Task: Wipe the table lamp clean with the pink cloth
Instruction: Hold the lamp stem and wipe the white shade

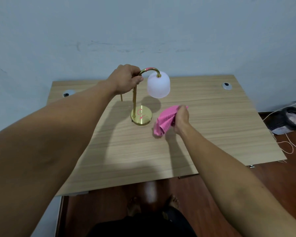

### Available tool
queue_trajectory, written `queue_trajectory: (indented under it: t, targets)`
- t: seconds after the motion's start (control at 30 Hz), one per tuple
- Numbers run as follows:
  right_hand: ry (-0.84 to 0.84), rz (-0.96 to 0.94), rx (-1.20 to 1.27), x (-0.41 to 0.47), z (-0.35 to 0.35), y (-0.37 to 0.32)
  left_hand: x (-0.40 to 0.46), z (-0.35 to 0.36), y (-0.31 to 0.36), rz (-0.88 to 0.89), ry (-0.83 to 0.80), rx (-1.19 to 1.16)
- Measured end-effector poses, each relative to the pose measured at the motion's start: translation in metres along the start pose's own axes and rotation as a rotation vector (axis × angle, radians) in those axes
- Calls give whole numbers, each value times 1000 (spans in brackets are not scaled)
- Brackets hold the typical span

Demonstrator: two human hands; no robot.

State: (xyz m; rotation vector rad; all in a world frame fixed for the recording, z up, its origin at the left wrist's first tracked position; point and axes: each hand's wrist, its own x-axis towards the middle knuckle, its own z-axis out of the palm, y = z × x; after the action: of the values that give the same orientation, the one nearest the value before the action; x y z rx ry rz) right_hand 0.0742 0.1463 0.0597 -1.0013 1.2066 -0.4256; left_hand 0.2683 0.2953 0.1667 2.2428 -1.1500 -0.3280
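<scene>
Pale blue-grey plaster wall [143,31] fills the far side of the room, scuffed with a few dark marks. Against it stands a light wood-grain rectangular table [203,134], with two round metal cable holes set near its far corners, over a reddish-brown wooden floor [272,177]. On the floor to the right lies a dark mesh basket [287,120] on its side with thin pale cords trailing near it.

Near the middle of the table stands the gold metal table lamp [134,100], upright on its round gold base [141,117], which carries pink scribbles. Its stem rises and curves over to the right, with a pink smear on the bend, and a frosted white bell-shaped shade [158,85] hangs from the end, above the table.

The person's left hand [126,78] is wrapped around the top of the stem just below the curve, fingers curled closed on it. The right hand [181,118] is bunched tight on the pink ribbed cloth [164,121], which hangs crumpled from the fist just right of the lamp base, close to it but apart; whether its lower end touches the tabletop I cannot tell.
</scene>
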Motion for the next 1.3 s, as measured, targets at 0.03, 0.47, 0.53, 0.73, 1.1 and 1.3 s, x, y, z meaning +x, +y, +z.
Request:
queue_trajectory:
  t: [0.03,0.47,0.53,0.73,1.1,1.3]
  targets:
    - [7,-34,74,-2,2,-9,0,0,0,2,5,1]
    - [-157,-736,-199,-17,69,-30,-1,0,0,-21,15,6]
    - [-169,-468,-155,-8,57,-21,-1,0,0,-20,13,5]
    - [-89,-82,198,-6,30,-8,-1,2,1,-7,20,0]
    - [-175,-1084,-679,-18,43,34,-3,0,2,-12,13,8]
    - [-201,-1012,-999,-10,20,80,-2,1,3,-15,6,0]
